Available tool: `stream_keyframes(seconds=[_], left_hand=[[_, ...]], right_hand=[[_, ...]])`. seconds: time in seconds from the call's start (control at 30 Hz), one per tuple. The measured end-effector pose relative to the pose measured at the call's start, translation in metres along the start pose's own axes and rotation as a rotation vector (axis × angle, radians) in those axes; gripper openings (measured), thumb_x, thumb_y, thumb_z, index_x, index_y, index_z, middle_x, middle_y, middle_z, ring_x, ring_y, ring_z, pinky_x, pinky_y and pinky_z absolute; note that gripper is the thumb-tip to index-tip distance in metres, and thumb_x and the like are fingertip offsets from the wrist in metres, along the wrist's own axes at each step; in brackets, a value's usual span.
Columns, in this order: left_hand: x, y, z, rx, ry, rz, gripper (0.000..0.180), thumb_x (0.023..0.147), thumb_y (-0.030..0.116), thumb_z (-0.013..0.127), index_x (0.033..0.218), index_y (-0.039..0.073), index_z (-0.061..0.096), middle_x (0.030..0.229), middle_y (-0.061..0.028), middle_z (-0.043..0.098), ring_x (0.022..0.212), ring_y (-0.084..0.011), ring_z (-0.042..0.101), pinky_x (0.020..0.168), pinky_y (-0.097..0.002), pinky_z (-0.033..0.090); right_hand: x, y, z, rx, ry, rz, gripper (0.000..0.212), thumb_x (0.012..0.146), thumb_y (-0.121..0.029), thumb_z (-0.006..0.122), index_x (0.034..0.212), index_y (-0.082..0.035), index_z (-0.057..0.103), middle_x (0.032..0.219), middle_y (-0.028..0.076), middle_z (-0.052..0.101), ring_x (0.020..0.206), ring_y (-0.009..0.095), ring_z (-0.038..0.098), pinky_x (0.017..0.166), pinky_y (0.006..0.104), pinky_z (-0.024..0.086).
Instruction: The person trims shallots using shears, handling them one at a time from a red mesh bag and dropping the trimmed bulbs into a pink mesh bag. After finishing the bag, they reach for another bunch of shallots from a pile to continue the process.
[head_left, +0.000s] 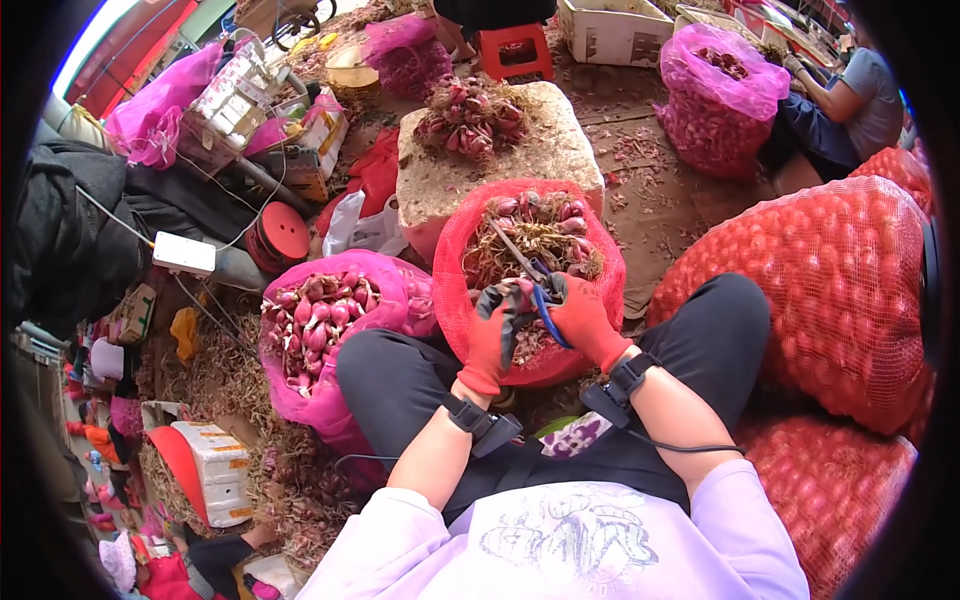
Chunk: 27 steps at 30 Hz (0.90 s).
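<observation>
My right hand point(590, 318), in a red and grey work glove, is closed around the blue handles of a pair of scissors point(547, 318). Their blades point up and left over a red mesh bag point(612, 240) between my knees. Bunched shallots point(545, 225) with dry stems fill the top of that bag. My left hand point(490, 335), gloved the same way, has its fingers closed beside the scissors; a small pinkish shallot point(522, 287) shows at its fingertips, partly hidden. By my left knee stands a pink mesh bag point(395, 285) holding loose shallots point(318, 318) without long stems.
Past the red bag, a pale block point(570, 130) carries another shallot bunch point(472, 115). Large full red mesh sacks point(800, 290) crowd my right. A red cable reel point(280, 237) and white power strip point(184, 254) lie left. Another person point(865, 100) sits at the far right.
</observation>
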<state>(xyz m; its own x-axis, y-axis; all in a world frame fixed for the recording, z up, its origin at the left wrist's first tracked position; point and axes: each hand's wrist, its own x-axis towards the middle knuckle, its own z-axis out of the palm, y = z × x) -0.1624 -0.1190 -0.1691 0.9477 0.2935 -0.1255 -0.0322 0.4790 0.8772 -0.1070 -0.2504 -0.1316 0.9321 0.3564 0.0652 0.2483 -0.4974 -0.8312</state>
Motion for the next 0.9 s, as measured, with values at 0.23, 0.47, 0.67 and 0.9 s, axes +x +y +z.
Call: stream_keyframes(seconds=[0.23,0.47,0.67,0.9], left_hand=[[0.010,-0.003,-0.018,0.221,0.093,0.076,0.019,0.091,0.008,0.047,0.107,0.004,0.056,0.094,-0.0009,0.059,0.078,-0.0071,0.056,0.067,-0.0202,0.045],[0.005,-0.005,-0.011,0.109,-0.008,0.033,0.035,0.089,-0.003,0.042,0.123,-0.001,0.048,0.108,-0.0039,0.059,0.098,-0.0103,0.054,0.086,-0.0219,0.042],[0.001,0.015,0.006,0.095,-0.197,-0.139,0.026,0.091,0.010,0.050,0.115,-0.001,0.050,0.103,-0.0033,0.058,0.093,-0.0097,0.055,0.082,-0.0235,0.045],[-0.002,0.005,-0.005,0.378,-0.208,0.017,0.025,0.086,0.005,0.053,0.111,0.002,0.052,0.099,-0.0012,0.058,0.085,-0.0080,0.055,0.078,-0.0227,0.044]], right_hand=[[0.002,0.019,0.010,0.562,-0.178,-0.008,0.031,0.078,-0.022,0.066,0.101,-0.003,0.057,0.090,0.005,0.062,0.074,0.015,0.059,0.069,0.0273,0.047],[0.004,0.005,-0.018,1.258,-0.426,0.374,0.014,0.078,-0.010,0.062,0.089,-0.005,0.056,0.079,0.001,0.056,0.072,0.010,0.055,0.069,0.0249,0.048],[0.003,0.022,-0.013,1.037,-0.327,0.312,0.020,0.078,-0.013,0.064,0.094,-0.004,0.057,0.083,0.002,0.059,0.072,0.011,0.058,0.067,0.0259,0.050],[0.001,0.027,-0.016,1.081,-0.322,0.340,0.021,0.079,-0.015,0.062,0.096,-0.004,0.055,0.078,0.004,0.060,0.068,0.012,0.059,0.063,0.0257,0.050]])
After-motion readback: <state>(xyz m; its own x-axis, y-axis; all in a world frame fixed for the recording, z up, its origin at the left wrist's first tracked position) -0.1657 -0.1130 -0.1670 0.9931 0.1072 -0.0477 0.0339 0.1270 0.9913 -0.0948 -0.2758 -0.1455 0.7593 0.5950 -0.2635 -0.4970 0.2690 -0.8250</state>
